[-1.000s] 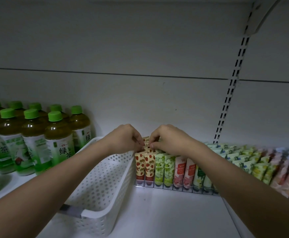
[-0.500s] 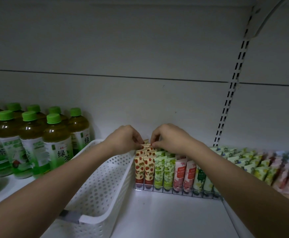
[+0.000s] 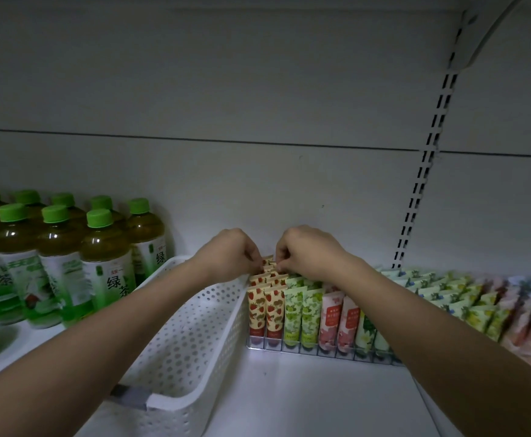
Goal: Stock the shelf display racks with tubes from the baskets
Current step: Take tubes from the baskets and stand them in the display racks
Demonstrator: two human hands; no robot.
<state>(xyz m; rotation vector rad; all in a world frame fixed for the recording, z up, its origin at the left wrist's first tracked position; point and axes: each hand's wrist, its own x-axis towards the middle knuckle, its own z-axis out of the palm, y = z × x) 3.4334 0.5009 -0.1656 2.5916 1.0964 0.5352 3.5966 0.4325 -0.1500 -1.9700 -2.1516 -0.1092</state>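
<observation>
Standing beside the shelf, I logged both hands at the back of the display rack (image 3: 321, 350), over its strawberry lane. The left hand (image 3: 229, 255) and right hand (image 3: 308, 252) each had curled fingers (image 3: 281, 263) pinching the crimped top of a strawberry tube (image 3: 268, 263) at the rear of that lane; whether they shared one tube could not be told.

Risks, as judged: the lane looked tightly packed, so forcing a tube down could buckle its neighbours or tip the front row over the rack's low rail. The right forearm lay just above the pink tubes (image 3: 336, 316), and a dropped wrist could drag them askew. The left forearm crossed the white basket (image 3: 175, 348) just left of the rack; a nudge might slide it toward the shelf edge.

Count, front row of the rack: strawberry tubes, two; green tubes (image 3: 300, 313), two; pink tubes, two; further lanes partly hidden, uncounted. Rows behind: too overlapped to count. Green tea bottles (image 3: 103, 263), well left of the rack: nine caps visible. Baskets: one, contents unseen.
</observation>
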